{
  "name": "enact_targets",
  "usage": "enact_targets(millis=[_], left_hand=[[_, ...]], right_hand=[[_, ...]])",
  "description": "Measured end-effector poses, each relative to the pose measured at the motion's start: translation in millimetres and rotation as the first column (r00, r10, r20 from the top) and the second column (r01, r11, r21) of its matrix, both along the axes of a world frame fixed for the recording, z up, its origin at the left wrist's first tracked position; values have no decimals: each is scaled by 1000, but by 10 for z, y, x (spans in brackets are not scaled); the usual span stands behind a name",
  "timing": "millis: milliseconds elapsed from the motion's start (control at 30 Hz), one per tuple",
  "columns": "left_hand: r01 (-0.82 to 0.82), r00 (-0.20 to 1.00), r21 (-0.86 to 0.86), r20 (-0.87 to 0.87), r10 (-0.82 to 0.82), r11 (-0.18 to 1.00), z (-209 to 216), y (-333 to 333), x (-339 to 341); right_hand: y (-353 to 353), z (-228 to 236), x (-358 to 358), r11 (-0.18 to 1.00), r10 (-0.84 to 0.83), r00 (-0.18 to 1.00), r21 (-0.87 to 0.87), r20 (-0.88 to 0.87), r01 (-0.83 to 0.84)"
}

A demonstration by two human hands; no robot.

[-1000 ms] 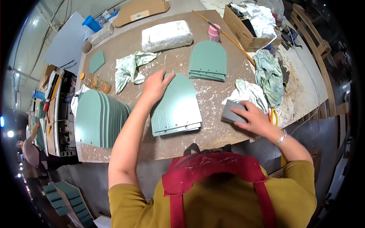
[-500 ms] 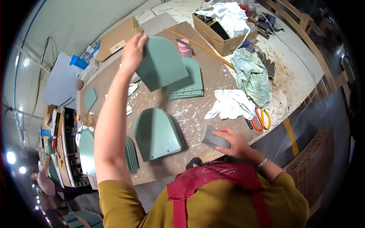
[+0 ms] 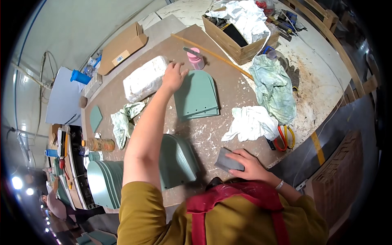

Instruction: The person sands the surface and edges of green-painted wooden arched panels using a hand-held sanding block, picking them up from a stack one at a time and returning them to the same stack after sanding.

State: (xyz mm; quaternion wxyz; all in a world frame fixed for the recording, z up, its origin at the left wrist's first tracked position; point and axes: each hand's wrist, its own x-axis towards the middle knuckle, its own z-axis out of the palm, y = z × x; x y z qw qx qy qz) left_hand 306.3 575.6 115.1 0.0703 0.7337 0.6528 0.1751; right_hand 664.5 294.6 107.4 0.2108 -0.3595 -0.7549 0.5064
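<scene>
My left hand [image 3: 174,76] reaches across the bench, fingers apart, at the upper left edge of a small pile of green round-topped panels [image 3: 197,94]. Whether its fingertips touch the top panel I cannot tell. Small holes run along that panel's straight near edge. Low over the bench's near edge, my right hand [image 3: 250,165] is closed on a grey sanding block [image 3: 228,160]. A thicker stack of green panels [image 3: 176,161] lies between my arms, partly covered by my left forearm. Left of that forearm sits another stack of green panels [image 3: 104,181].
A white wrapped bundle [image 3: 145,78] lies beside my left hand, with a pink bottle [image 3: 196,59] just beyond. A long wooden stick [image 3: 216,57] crosses the bench. Rags [image 3: 253,124], scissors [image 3: 286,139] and a wooden box [image 3: 239,45] occupy the right side. A person [image 3: 57,204] is at far left.
My left hand has let go of the green panel it held up, and that panel now appears to lie on the far pile. My right hand still grips the sanding block.
</scene>
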Motion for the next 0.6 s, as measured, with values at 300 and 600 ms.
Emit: enact_targets(millis=[300,600], left_hand=[[28,995,-179,-84,-44,983,1113,-2115,-104],[-222,974,-129,6,225,966,507,-2685,-84]], right_hand=[[335,142,-157,994,-80,992,66,-100,87],[444,267,-1102,766,263,965,608,-4,-207]])
